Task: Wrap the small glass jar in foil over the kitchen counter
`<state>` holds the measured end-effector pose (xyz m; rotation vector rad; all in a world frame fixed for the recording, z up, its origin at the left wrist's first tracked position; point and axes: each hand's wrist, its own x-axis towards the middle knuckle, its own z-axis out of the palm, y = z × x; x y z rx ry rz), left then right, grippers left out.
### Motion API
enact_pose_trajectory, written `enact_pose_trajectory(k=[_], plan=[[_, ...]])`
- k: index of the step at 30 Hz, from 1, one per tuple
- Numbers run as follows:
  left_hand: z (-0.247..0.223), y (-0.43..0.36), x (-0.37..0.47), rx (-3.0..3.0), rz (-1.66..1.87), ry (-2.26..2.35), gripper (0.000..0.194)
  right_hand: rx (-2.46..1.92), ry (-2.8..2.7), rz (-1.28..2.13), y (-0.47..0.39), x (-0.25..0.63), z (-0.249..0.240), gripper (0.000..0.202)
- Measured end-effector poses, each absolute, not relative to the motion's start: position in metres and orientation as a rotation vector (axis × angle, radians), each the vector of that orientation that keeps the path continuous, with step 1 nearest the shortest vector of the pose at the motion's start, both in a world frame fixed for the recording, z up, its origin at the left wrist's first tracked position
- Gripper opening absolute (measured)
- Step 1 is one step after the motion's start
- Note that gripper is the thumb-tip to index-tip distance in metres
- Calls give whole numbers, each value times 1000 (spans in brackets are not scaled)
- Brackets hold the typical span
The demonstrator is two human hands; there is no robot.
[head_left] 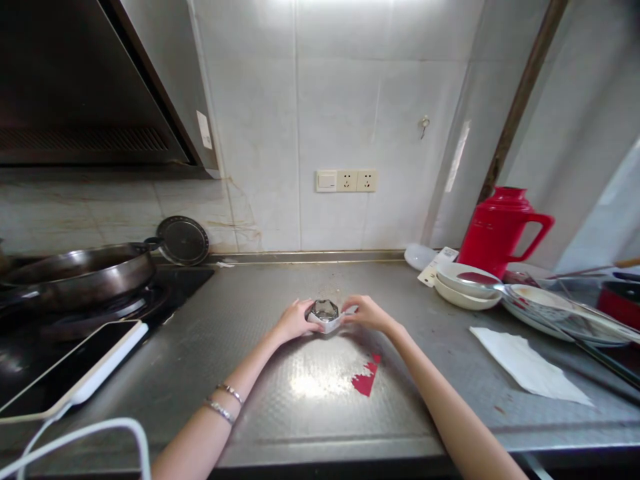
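A small hexagonal dish (326, 311), dark and shiny inside with a pale outer side, sits low over the middle of the metal counter. My left hand (298, 320) grips its left side, thumb in front and fingers behind. At its right edge, my right hand (364, 313) has its fingers bent, with thumb and fingertips against the rim. Whether the dish rests on the counter or is slightly raised is hard to make out. Nearer to me, torn red paper pieces (366, 381) lie flat between my forearms.
On the left stand a pan (100, 273) on the stove and a phone (70, 370) with a white cable (120, 423). To the right are a red thermos jug (493, 233), stacked bowls (467, 297), plates (530, 320) and a white napkin (530, 363). Wall sockets (357, 181) are behind.
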<state>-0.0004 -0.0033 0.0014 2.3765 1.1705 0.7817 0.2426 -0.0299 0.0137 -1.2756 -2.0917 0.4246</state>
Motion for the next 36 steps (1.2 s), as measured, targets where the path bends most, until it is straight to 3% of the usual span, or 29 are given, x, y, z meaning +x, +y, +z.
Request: enact_pose_trajectory(k=[3,8,10,13,15,22,28,36], plan=[[4,-2,-4,2384,749,1195,73,-1219,-2146,468,-30,242,14,16],[26,-3,-16,2362,809,1248,98,-1117,-2126,485,-34,238,23,24],[39,-7,-20,2383,981,1226,87,-1110,-2093,448,-37,236,29,27],[55,-17,-20,2328,1355,1200,44,-1091,-2042,376,-41,233,35,29],[59,-23,-18,2318,1453,1147,35,-1065,-2005,330,-43,229,38,29],[46,-24,-7,2397,1150,1105,51,-1028,-1883,250,-46,217,37,30],[45,-30,2,2273,1150,999,26,-1040,-1837,262,-46,209,33,29],[45,-35,5,2190,1121,952,26,-1019,-1780,157,-48,206,33,22]])
